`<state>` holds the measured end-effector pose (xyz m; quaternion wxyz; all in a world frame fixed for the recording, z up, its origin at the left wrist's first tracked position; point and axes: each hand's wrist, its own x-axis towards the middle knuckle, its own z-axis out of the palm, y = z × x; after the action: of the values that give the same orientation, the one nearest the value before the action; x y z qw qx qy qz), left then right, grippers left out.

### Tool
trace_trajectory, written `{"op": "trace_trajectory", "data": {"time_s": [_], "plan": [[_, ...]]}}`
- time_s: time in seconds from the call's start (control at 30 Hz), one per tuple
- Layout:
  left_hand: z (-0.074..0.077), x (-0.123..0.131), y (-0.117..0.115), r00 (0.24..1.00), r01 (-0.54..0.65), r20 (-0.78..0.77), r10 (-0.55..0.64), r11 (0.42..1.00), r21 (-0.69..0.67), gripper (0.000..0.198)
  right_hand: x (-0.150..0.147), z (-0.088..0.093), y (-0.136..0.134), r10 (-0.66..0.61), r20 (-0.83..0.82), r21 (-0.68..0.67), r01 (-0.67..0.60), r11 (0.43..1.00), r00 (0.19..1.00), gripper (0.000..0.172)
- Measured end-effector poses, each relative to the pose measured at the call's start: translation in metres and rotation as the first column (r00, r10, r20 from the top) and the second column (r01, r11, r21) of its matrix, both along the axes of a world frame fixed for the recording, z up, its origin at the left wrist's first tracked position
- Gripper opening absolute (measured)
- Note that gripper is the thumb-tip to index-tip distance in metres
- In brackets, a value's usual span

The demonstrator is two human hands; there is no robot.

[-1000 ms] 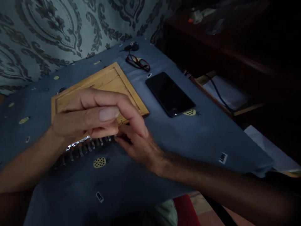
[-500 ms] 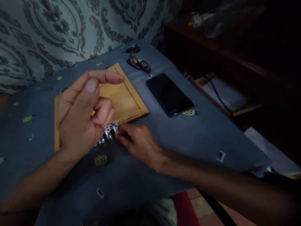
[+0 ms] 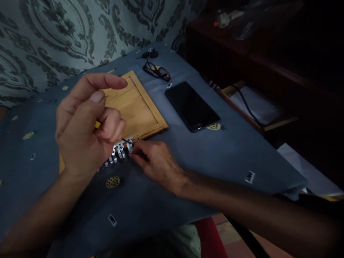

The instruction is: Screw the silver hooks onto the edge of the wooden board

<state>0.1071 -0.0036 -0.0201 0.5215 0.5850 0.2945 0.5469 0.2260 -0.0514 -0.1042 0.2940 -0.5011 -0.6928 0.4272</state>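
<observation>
My left hand point(image 3: 86, 125) is curled closed above a wooden panel point(image 3: 134, 104), its index finger hooked forward. A screwdriver point(image 3: 98, 124) is in its grip, with a bit of yellow handle showing between the fingers. The thin dark shaft comes out below the fist and slants toward my right fingertips. Along the panel's near edge runs a silver metal hinge point(image 3: 121, 152) with several curved pieces. My right hand point(image 3: 158, 165) pinches at the hinge's right end, thumb and index finger close together. The shaft's tip is hidden by those fingers.
A black phone point(image 3: 192, 105) lies right of the panel on the blue patterned cloth point(image 3: 215, 179). Behind it are eyeglasses point(image 3: 157, 71) and a small dark object with a cord point(image 3: 150, 53). An open drawer point(image 3: 258, 107) with papers stands at the right. A patterned curtain point(image 3: 59, 32) hangs behind.
My left hand has shifted slightly left and down in view, and more of the screwdriver's shaft shows. My right hand stays at the hinge. The whole view has shifted slightly.
</observation>
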Motion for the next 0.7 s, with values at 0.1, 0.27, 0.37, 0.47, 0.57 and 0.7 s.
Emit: {"op": "trace_trajectory", "data": {"time_s": [0.1, 0.27, 0.37, 0.47, 0.57, 0.7], "plan": [[0.004, -0.008, 0.007, 0.99, 0.139, -0.014, -0.14, 0.989, -0.047, 0.042, -0.001, 0.0, 0.001, -0.002, 0.028, 0.002, 0.002, 1.0, 1.0, 0.009], [0.005, -0.015, 0.018, 0.914, 0.403, -0.025, -0.405, 0.914, -0.053, 0.036, 0.0, -0.002, 0.001, -0.008, 0.027, 0.019, 0.007, 1.0, 1.0, 0.008], [0.005, -0.017, 0.021, 0.866, 0.498, -0.026, -0.5, 0.865, -0.051, 0.035, 0.0, -0.003, 0.001, -0.017, 0.025, 0.022, 0.017, 1.0, 1.0, 0.008], [0.007, -0.014, 0.019, 0.871, 0.482, -0.054, -0.488, 0.871, -0.097, 0.034, 0.0, -0.001, 0.001, -0.014, 0.028, 0.007, 0.014, 1.0, 1.0, 0.009], [0.01, -0.01, 0.011, 0.938, 0.333, -0.059, -0.341, 0.936, -0.117, 0.032, -0.001, -0.001, 0.0, -0.017, 0.026, 0.001, 0.017, 1.0, 1.0, 0.01], [0.018, -0.009, -0.001, 0.998, -0.038, -0.045, 0.036, 0.998, -0.05, 0.041, -0.001, -0.003, 0.0, -0.029, 0.006, 0.013, 0.029, 1.0, 1.0, 0.011]]}}
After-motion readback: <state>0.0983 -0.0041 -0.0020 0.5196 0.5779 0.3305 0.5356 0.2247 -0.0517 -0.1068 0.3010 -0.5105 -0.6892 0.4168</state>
